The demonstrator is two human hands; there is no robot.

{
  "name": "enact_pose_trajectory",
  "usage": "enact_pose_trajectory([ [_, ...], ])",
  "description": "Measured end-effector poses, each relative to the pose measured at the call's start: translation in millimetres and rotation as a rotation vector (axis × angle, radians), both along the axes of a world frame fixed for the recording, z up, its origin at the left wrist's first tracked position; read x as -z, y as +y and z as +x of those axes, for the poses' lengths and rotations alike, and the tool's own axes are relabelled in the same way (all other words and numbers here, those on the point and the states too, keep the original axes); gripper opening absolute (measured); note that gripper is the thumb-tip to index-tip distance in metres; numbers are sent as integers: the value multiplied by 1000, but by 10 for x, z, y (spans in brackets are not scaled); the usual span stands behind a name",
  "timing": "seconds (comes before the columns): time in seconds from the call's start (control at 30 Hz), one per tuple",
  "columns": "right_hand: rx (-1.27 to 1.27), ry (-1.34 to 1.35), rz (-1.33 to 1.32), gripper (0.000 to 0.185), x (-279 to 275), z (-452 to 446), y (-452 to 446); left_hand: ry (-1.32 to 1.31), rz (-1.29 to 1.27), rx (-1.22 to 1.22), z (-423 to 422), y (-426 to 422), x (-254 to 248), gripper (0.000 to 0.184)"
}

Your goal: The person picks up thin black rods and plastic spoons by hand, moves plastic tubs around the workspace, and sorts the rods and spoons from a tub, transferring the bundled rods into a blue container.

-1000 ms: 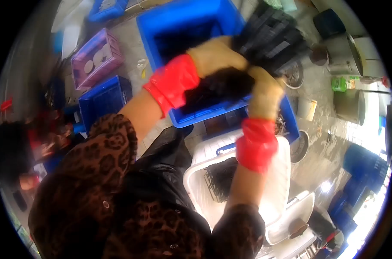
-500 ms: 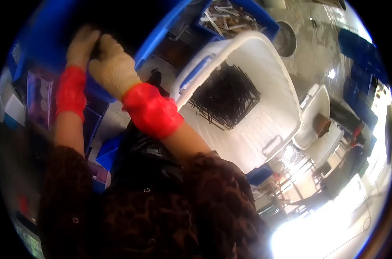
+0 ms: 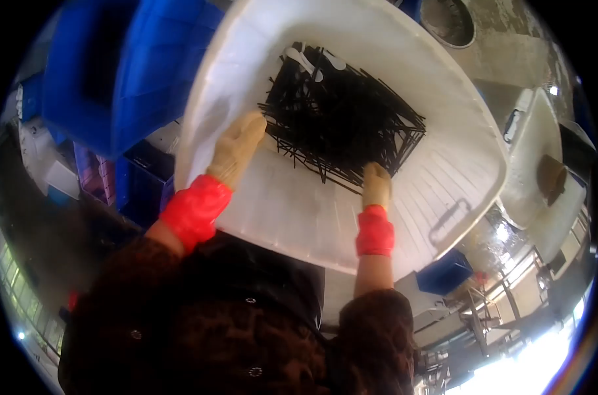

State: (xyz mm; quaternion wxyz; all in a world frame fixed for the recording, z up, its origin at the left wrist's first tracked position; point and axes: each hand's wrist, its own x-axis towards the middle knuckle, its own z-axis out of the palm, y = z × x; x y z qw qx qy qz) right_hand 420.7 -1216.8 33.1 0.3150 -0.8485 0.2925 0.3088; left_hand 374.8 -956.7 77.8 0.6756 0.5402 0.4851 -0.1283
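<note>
Both my hands wear cream knit gloves with red cuffs and reach into a large white plastic tub (image 3: 292,201). A tangled heap of thin black sticks (image 3: 345,118) lies on its floor. Several white spoon-like pieces (image 3: 300,61) rest at the heap's far left. My left hand (image 3: 238,148) is at the heap's left edge, its fingers stretched out and nothing visible in it. At the near right edge of the heap is my right hand (image 3: 378,186); its fingertips are partly hidden, so its grip is unclear.
Left of the tub stands a tall blue bin (image 3: 161,72), with a smaller dark blue crate (image 3: 141,181) nearer me. A round metal container (image 3: 448,23) is on the floor at the back right. Another white tub (image 3: 532,155) holds a brown container (image 3: 551,179).
My hands have moved right, from the blue bin into the white tub, and come apart. The view has swung toward the tub. White pieces now show on the black heap.
</note>
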Motion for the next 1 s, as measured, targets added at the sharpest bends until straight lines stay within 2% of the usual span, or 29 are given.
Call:
enact_pose_trajectory([
  [0.03, -96, -3, -81, 42, 102, 1, -260, 167, -27, -60, -74, -94, 324, 42],
  [0.07, -147, 68, -127, 48, 159, 80, -441, 226, 237, 49, -154, -176, 639, 47],
  [0.1, -65, 47, -84, 54, 143, 126, -528, 283, 499, 161, -148, -240, 765, 51],
  [0.13, -183, 8, -212, 58, 262, 141, -715, 295, 508, 165, -166, -297, 884, 51],
  [0.2, -180, 80, -231, 63, 335, 335, -855, 600, 453, 28, -89, -411, 978, 55],
  [0.23, -223, 67, -224, 65, 449, 388, -959, 681, 273, -130, -241, -364, 1332, 55],
  [0.27, -230, 61, -254, 67, 522, 461, -971, 698, 282, -126, -237, -397, 1409, 55],
  [0.33, -270, -6, -318, 67, 759, 570, -1042, 575, 29, -459, -213, -485, 1515, 57],
  [0.37, -204, 98, -265, 66, 736, 697, -979, 387, -81, -469, -248, -487, 1576, 61],
  [0.43, -139, 223, -208, 65, 829, 745, -927, 445, -35, -456, -118, -506, 1520, 62],
  [0.47, -122, 152, -184, 63, 948, 719, -971, 475, -6, -449, -5, -553, 1482, 63],
  [0.5, -106, 83, -159, 61, 997, 707, -968, 585, 100, -366, 88, -598, 1440, 63],
  [0.53, -114, 91, -159, 61, 1029, 634, -951, 595, 99, -373, 31, -610, 1495, 63],
  [0.6, -310, 137, -115, 58, 924, 422, -697, 277, -32, -257, -164, -614, 1693, 62],
  [0.63, -346, 155, -119, 57, 1034, 226, -657, 286, -33, -265, -233, -622, 1833, 62],
  [0.67, -383, 174, -123, 55, 1134, 26, -611, 94, 131, 4, -310, -614, 2019, 59],
  [0.7, -309, 159, 32, 53, 1007, -87, -446, -99, 290, 275, -372, -609, 2120, 56],
  [0.73, -231, 145, 186, 50, 876, -189, -268, -88, 288, 268, -259, -650, 1991, 56],
  [0.8, -517, 107, 105, 42, 1135, -392, -49, 67, -113, 8, 259, -704, 1546, 53],
  [0.83, -525, 109, 108, 42, 1204, -428, 93, 69, -111, 0, 370, -584, 1523, 53],
  [0.9, -547, -245, 73, 49, 1266, -423, 341, -59, 136, 437, 622, -309, 1462, 56],
  [0.93, -541, -250, 84, 49, 1283, -365, 442, -58, 148, 443, 726, -255, 1314, 56],
  [1.0, -725, 124, 177, 53, 1103, -76, 656, 61, 432, 425, 1004, -318, 795, 58],
])
